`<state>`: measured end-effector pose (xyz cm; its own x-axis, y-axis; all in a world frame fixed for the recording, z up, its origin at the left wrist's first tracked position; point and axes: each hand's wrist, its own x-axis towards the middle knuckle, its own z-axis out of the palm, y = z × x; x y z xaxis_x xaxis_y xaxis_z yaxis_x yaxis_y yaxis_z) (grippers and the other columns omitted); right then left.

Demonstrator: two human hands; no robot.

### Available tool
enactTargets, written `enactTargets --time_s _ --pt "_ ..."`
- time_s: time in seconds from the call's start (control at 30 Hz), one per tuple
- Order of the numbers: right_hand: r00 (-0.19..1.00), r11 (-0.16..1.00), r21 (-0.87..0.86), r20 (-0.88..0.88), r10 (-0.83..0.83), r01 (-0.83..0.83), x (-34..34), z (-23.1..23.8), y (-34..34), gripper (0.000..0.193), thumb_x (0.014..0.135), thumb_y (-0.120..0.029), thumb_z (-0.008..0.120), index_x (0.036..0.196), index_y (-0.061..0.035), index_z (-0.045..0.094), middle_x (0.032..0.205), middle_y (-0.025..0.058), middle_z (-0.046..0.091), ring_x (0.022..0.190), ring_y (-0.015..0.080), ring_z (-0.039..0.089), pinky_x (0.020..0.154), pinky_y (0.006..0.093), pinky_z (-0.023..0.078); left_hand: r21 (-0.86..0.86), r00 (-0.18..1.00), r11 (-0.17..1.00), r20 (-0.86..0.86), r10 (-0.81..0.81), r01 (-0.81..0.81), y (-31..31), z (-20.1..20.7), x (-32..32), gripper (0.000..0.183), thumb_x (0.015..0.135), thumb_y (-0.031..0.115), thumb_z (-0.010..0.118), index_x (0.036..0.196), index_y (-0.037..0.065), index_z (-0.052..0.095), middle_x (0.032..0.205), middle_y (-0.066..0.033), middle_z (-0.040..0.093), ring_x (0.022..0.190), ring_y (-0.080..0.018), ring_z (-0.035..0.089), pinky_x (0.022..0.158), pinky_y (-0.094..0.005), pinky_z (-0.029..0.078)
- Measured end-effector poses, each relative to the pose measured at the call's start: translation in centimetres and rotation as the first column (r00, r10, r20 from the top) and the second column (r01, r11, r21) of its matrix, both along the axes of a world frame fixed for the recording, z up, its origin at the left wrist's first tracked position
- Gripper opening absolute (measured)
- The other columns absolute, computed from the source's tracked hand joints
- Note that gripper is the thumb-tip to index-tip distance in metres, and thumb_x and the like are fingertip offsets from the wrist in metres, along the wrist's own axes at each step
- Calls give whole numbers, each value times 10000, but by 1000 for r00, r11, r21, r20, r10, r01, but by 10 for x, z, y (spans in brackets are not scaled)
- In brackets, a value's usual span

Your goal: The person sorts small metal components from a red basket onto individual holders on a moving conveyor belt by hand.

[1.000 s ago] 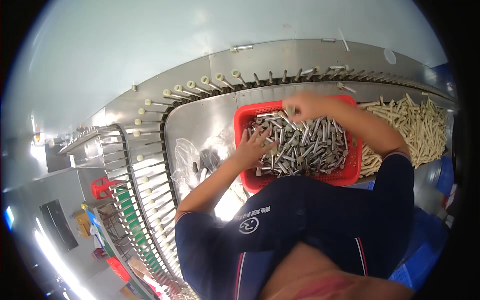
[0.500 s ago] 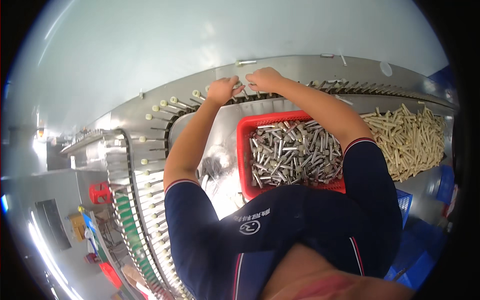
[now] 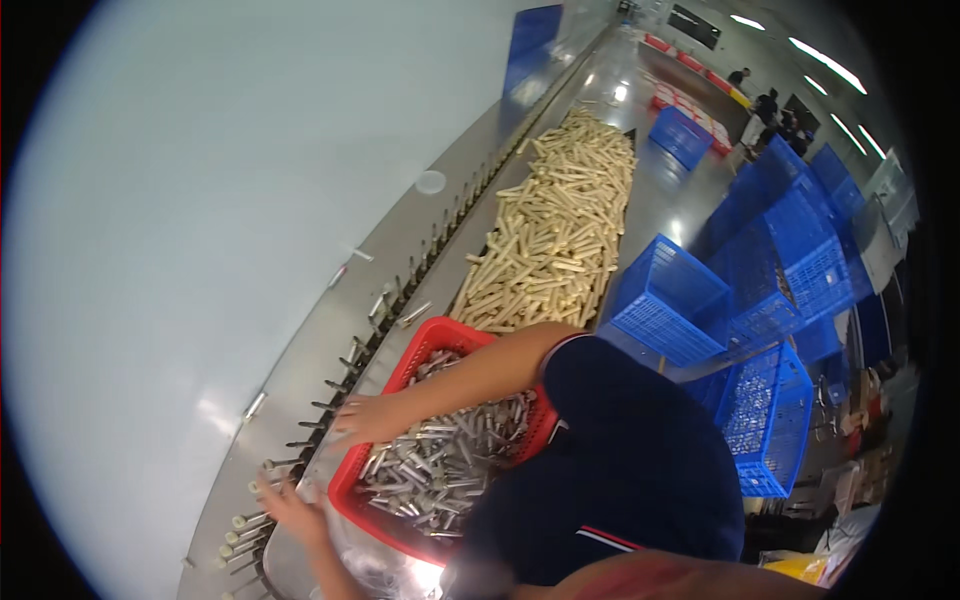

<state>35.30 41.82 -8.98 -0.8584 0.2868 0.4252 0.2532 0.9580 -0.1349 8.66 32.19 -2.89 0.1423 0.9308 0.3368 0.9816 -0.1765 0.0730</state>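
My left hand [image 3: 293,512] is at the lower left, fingers apart and open, beside the upright pins of a chain conveyor [image 3: 322,428]. Close to its fingertips, a metal piece with a pale head [image 3: 281,463] sits on a pin. My right hand [image 3: 368,418] reaches over the left rim of a red plastic basket [image 3: 350,470], its fingers stretched toward the conveyor with nothing visible in them. Short silver metal pieces with pale heads [image 3: 440,470] fill the basket. More capped pieces [image 3: 240,540] stand on pins below my left hand; bare pins [image 3: 440,235] run farther up.
A long heap of beige sticks [image 3: 560,220] lies beyond the basket on the metal table. Blue crates [image 3: 670,300] stand at the right. A loose tube [image 3: 255,406] and a round translucent lid [image 3: 430,182] rest on the conveyor's outer ledge. Several people [image 3: 765,105] are far off.
The view has swung to the right, bringing blue crates and the far room into sight. My hands have come apart; the right has drawn back to the basket's rim.
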Motion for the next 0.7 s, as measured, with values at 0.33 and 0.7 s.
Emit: enactTargets --time_s 0.33,0.7 --pt "991 825 -562 -56 -120 68 -42 16 48 451 758 -381 669 1071 -95 516 692 140 623 683 371 627 593 474 474 -166 987 976 104 -121 137 70 -16 55 213 894 195 576 1044 42 567 872 -138 538 705 -316 581 582 -408 461" --pt "854 782 -483 -507 118 -395 -52 59 75 329 798 -326 664 967 -55 584 781 147 620 675 294 603 586 403 462 -22 874 963 427 -232 267 46 51 -25 122 857 88 579 796 -15 605 702 -147 538 646 -305 529 602 -391 427"
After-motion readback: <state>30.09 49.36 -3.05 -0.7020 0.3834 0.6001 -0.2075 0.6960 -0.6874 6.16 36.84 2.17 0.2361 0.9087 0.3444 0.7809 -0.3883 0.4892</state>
